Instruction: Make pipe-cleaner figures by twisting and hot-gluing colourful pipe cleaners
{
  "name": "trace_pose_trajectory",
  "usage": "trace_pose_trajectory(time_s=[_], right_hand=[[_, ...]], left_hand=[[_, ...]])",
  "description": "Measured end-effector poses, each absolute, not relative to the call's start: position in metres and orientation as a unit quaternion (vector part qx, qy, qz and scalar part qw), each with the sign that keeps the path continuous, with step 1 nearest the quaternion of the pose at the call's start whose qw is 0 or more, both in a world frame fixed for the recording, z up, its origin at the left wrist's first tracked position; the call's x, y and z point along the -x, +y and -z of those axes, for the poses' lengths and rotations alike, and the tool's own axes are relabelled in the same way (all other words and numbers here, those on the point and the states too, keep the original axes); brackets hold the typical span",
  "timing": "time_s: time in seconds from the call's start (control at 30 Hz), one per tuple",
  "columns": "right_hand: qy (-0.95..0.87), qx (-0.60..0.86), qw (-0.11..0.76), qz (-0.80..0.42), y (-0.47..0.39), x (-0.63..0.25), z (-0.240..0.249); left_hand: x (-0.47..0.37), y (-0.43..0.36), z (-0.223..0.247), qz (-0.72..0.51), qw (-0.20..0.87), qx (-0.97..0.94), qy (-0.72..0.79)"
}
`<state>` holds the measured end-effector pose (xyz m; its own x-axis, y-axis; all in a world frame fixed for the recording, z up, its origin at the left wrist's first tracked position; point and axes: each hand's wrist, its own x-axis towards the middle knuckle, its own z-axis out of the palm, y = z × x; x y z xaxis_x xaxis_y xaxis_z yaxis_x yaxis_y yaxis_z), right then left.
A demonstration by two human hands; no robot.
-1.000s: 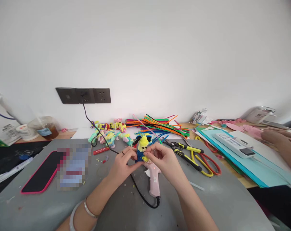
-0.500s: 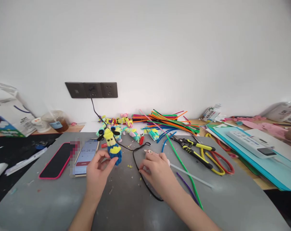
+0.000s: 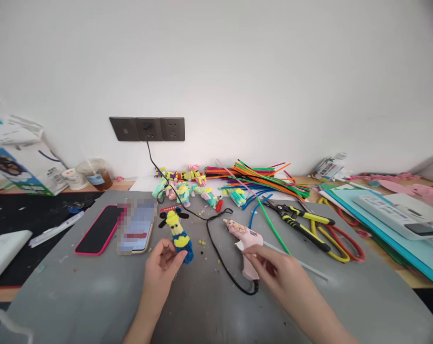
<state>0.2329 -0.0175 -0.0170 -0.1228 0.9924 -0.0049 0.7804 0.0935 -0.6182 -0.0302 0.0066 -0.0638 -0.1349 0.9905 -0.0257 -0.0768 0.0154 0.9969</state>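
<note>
My left hand (image 3: 164, 267) holds a small figure (image 3: 180, 241) made of fuzzy pipe cleaners, pinched by its blue lower part. The figure has a yellow head, black side pieces and blue discs on top, and it leans a little left. A pink hot glue gun (image 3: 250, 237) lies on the grey mat (image 3: 202, 310), nozzle toward the back left. At its handle is my right hand (image 3: 277, 270), thumb and fingers closed on it below the trigger. Part of the handle is hidden by the fingers. A translucent glue stick (image 3: 312, 271) sticks out behind the gun.
Behind lie several pastel figures (image 3: 205, 195) and a bundle of pipe cleaners (image 3: 259, 177). Pliers (image 3: 302, 224) and scissors (image 3: 338, 243) are to the right, two phones (image 3: 100, 229) to the left. A black cord (image 3: 216, 253) runs from the wall socket (image 3: 148, 129) to the gun.
My right hand has moved right and toward me, from over the glue gun's body to its handle, uncovering the gun. The view has shifted slightly; my left hand still holds the figure.
</note>
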Motion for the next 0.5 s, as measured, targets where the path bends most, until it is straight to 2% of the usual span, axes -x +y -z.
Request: trace_pose_trajectory(time_s=[0.1, 0.23, 0.33, 0.5], right_hand=[[-0.674, 0.633, 0.139, -0.355, -0.034, -0.239, 0.027], [-0.675, 0.651, 0.139, -0.318, -0.036, -0.232, 0.037], [-0.662, 0.657, 0.209, -0.293, -0.036, -0.228, 0.041], [-0.530, 0.640, 0.449, -0.330, -0.040, -0.223, 0.056]], left_hand=[[0.026, 0.007, 0.061, -0.538, 0.515, -0.436, 0.506], [0.018, 0.008, 0.056, -0.527, 0.535, -0.428, 0.503], [0.015, 0.007, 0.053, -0.530, 0.538, -0.424, 0.499], [0.016, 0.010, 0.051, -0.521, 0.541, -0.436, 0.495]])
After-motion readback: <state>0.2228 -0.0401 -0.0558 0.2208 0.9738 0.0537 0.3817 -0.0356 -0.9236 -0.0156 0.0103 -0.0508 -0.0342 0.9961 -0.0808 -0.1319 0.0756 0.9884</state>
